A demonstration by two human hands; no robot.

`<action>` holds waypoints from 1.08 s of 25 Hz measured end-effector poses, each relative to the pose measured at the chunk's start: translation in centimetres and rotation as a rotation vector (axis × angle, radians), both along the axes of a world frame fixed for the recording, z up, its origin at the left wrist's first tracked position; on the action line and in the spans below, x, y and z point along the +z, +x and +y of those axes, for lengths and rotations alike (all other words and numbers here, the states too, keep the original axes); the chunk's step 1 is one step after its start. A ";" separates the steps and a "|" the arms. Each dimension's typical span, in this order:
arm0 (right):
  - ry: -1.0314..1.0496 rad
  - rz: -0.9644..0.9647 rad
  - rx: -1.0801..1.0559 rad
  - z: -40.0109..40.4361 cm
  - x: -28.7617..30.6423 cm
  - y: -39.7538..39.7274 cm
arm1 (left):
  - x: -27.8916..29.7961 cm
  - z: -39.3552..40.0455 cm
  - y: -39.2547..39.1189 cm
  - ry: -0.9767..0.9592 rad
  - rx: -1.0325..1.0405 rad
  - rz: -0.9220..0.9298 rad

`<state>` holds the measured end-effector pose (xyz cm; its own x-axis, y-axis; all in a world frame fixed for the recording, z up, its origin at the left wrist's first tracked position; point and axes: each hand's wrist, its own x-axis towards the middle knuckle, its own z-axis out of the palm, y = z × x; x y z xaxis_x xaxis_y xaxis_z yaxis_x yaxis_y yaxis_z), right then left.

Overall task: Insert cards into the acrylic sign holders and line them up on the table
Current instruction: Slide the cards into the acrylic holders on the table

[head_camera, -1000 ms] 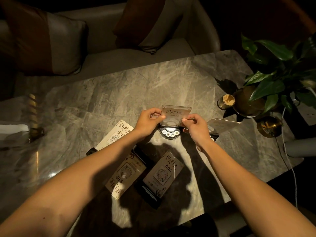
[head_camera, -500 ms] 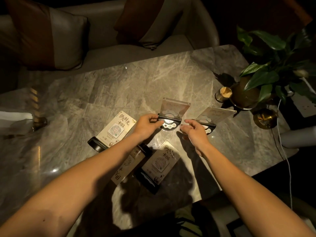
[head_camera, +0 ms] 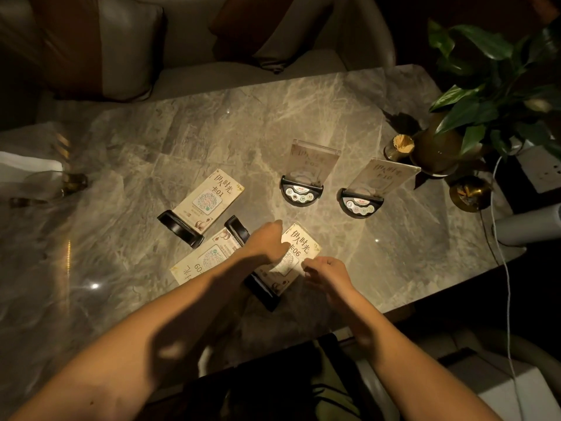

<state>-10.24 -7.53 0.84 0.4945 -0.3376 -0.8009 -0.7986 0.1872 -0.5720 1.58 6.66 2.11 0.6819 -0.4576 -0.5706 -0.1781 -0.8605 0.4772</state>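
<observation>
My left hand point(head_camera: 268, 241) lies over the holder marked 06 point(head_camera: 299, 253), fingers bent loosely on its card face; I can't tell if they pinch it yet. My right hand point(head_camera: 326, 268) hovers at its near edge, fingers relaxed, holding nothing. This holder lies flat near the front of the marble surface point(head_camera: 212, 126), its black base point(head_camera: 261, 291) toward me. The acrylic should be stiff, slick and easy to scratch, with the weight down in the base, so I'd take the panel by its side edges and tip it up. Two upright holders point(head_camera: 306, 174) point(head_camera: 373, 186) stand side by side farther back; the 01 holder point(head_camera: 209, 202) and the 09 holder point(head_camera: 206, 259) lie flat at left. A potted plant point(head_camera: 485, 95) sits at the right corner, a cushioned sofa point(head_camera: 127, 50) behind, in dim light.
</observation>
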 end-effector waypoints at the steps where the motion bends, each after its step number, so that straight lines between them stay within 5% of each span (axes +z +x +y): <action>1: 0.008 0.031 -0.017 0.2 -0.5 -0.4 | 0.0 0.0 -0.2 0.033 -0.016 0.009; 7: 0.263 0.020 -0.231 1.4 -1.6 -1.6 | -0.3 -0.6 -1.8 0.179 -0.117 -0.065; 13: 0.375 -0.075 -0.283 1.0 -1.7 -1.5 | -0.9 -0.8 -1.2 0.022 0.097 -0.028; 17: 0.070 -0.098 -0.211 -0.5 0.4 -0.2 | 0.4 -1.7 -0.3 -0.219 0.254 0.032; 27: -0.196 -0.334 -0.147 -7.8 7.5 2.4 | 5.4 -6.7 0.7 -0.531 0.330 -0.022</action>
<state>-7.87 -15.34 8.32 0.6515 -0.5546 -0.5176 -0.5356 0.1470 -0.8316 2.32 0.01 7.47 0.8445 -0.4384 -0.3076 0.0420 -0.5183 0.8542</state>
